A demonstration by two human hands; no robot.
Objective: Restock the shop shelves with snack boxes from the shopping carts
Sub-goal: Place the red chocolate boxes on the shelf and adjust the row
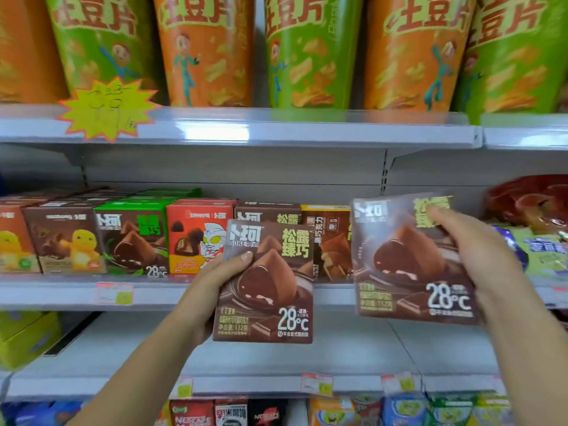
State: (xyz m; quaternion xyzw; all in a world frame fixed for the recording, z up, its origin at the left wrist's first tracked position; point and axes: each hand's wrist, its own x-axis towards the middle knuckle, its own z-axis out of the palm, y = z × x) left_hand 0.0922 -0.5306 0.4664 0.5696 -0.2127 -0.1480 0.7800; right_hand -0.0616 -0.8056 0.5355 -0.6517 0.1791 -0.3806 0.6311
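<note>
Left hand (215, 290): grasps a brown truffle-chocolate box (267, 284) by its left edge, thumb laid across the front face (the fingers behind it are hidden). The box is upright, print facing outward, held in front of the middle shelf (61, 293).

Right hand (479, 256): grips a second brown box (408, 262) of the same print by its right edge, thumb on the upper right corner. This box is slightly tilted and motion-blurred. The two held boxes are apart from each other.

Beneath them runs a lower shelf (338, 358), with price tags on its front rail.

Stock on the middle shelf, left to right: a brown box with a yellow figure (64, 241), a green-topped box (132, 238), a red-orange box (196, 235), a matching brown box (267, 212) directly behind the left-hand one, and a yellow-topped box (329, 238). Bagged goods (531, 210) sit at the far right.

The top shelf (276, 130) carries tall green and orange crisp tubs (310, 50), with a yellow starburst tag (107, 109) on its rail.
</note>
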